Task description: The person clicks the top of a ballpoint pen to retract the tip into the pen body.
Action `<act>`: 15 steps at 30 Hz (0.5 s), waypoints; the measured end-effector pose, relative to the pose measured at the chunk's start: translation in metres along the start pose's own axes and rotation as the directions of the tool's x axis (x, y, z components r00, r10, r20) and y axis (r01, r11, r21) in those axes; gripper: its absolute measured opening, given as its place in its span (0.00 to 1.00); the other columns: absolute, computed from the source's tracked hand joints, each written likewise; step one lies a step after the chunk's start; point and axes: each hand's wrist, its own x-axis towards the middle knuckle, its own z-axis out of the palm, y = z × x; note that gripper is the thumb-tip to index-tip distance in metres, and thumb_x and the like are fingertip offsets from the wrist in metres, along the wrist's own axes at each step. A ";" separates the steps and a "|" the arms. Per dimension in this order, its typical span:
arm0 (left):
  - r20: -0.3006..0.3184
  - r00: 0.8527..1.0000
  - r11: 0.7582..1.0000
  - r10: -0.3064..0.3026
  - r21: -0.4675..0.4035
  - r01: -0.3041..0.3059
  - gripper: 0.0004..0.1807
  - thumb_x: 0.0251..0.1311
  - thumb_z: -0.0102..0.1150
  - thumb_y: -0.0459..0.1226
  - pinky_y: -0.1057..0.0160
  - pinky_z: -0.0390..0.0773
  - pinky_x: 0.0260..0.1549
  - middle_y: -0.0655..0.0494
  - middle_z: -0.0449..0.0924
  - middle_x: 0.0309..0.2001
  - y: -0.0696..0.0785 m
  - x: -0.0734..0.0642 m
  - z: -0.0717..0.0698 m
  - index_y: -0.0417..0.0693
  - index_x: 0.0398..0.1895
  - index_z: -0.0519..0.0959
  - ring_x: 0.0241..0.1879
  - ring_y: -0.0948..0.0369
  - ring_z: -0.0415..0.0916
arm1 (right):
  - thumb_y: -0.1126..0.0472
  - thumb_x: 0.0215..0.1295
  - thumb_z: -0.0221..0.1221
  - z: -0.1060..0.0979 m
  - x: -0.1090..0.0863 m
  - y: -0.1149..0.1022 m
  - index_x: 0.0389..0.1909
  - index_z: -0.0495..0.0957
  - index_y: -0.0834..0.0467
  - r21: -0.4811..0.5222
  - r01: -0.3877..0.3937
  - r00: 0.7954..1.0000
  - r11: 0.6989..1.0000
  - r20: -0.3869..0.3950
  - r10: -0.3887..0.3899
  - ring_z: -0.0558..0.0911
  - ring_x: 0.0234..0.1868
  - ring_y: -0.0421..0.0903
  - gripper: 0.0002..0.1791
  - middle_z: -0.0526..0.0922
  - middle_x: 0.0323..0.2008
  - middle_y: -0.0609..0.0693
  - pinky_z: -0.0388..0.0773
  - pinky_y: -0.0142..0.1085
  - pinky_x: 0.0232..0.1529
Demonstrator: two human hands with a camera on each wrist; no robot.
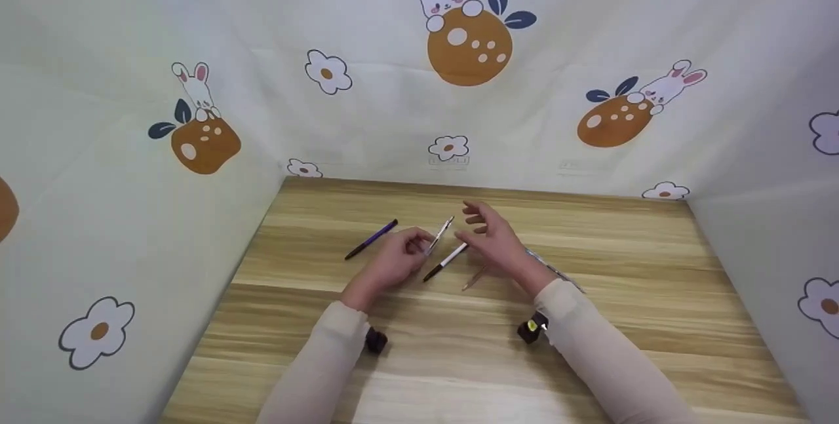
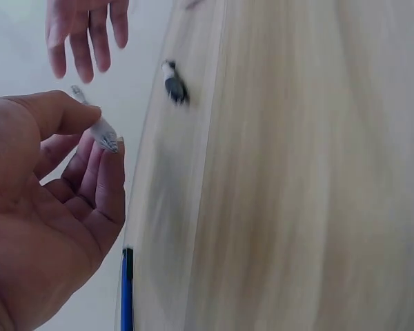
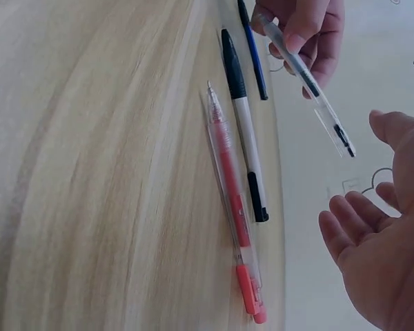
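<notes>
Between thumb and fingers, my left hand (image 1: 398, 257) pinches a clear pen (image 3: 307, 79) near its tip, held above the table. Its clip end points toward my right hand (image 1: 496, 240), whose fingers are apart and hold nothing. Below the hands on the table lies a white pen with a black grip (image 1: 446, 262). Beside it is a pink clear pen (image 3: 231, 186), seen whole in the right wrist view and partly covered by my right hand in the head view. A blue-purple pen (image 1: 371, 239) lies left of my left hand.
Another slim pen (image 1: 554, 270) lies by my right wrist, partly hidden by it. The wooden table (image 1: 452, 371) is bordered by pale cloth walls (image 1: 367, 116) printed with rabbits and flowers. A small black camera sits at each wrist.
</notes>
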 end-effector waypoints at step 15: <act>-0.002 0.999 0.973 0.043 -0.227 -0.042 0.20 0.65 0.59 0.22 0.66 0.80 0.42 0.44 0.84 0.46 0.016 0.006 0.034 0.32 0.60 0.81 0.42 0.60 0.79 | 0.67 0.79 0.64 -0.005 -0.010 -0.011 0.75 0.72 0.68 0.301 -0.081 0.988 0.950 -0.098 0.116 0.83 0.60 0.53 0.28 0.82 0.63 0.66 0.84 0.37 0.60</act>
